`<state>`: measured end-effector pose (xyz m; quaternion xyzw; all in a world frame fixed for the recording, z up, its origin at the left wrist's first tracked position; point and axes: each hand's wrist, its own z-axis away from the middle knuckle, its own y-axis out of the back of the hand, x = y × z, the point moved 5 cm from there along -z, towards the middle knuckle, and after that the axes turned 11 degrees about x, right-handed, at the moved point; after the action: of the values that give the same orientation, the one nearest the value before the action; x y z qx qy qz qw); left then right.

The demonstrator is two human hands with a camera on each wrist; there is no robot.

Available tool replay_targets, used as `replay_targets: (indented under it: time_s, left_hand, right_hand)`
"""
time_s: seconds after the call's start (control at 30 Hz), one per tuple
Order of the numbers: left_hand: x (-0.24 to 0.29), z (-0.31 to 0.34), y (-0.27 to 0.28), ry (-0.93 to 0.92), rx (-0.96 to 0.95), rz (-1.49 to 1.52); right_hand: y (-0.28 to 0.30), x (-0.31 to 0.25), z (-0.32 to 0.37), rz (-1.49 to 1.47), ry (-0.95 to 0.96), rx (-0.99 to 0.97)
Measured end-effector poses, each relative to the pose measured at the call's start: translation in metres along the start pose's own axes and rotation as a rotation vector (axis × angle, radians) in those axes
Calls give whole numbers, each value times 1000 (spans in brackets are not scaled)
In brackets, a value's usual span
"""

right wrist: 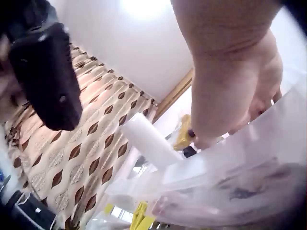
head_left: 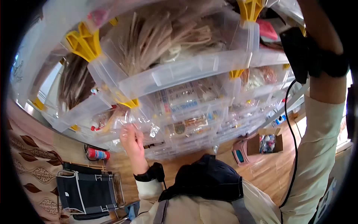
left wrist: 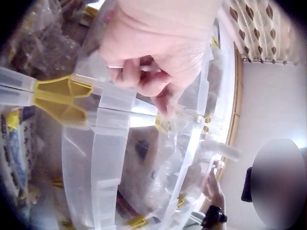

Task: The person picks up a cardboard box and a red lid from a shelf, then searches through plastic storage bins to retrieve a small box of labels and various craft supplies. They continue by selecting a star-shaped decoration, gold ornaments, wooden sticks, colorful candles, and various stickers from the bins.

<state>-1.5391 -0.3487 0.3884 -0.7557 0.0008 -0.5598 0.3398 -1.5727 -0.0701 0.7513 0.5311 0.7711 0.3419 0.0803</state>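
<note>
My left hand (head_left: 132, 143) is low at the front of the stacked translucent bins, its fingers curled and pinching a clear plastic bag (head_left: 149, 128). In the left wrist view, the crinkled clear plastic hangs below the thumb and fingertips, in front of a bin with yellow connectors (left wrist: 62, 98). My right arm reaches up past the top of the head view. In the right wrist view, my right hand (right wrist: 235, 91) reaches over the rim of an upper translucent bin (right wrist: 225, 177), and the rim hides its fingertips.
Upper bins hold bundles of brown packed strips (head_left: 156, 41); lower ones hold bagged items. On the wooden floor are a fire extinguisher (head_left: 97, 154), a folding chair (head_left: 87, 192), a pink stool (head_left: 242, 153) and a cardboard box (head_left: 253, 145). A black cable (head_left: 294, 149) runs along my right arm.
</note>
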Motion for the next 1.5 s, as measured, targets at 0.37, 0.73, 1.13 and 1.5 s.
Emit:
replay_targets:
  time_s: [0.37, 0.73, 1.13, 1.5]
  left_hand:
    - [3, 3, -4, -9, 78, 24]
    - [-5, 4, 4, 22, 66, 78]
    - [1, 4, -1, 27, 21, 60]
    - [-12, -10, 36, -133, 185, -181]
  right_hand:
    - [-23, -32, 177, -427, 474, 316]
    - [-258, -34, 187, -335, -229, -686]
    - [-199, -32, 175, -378, -65, -178]
    - [-89, 71, 283, -163, -356, 361]
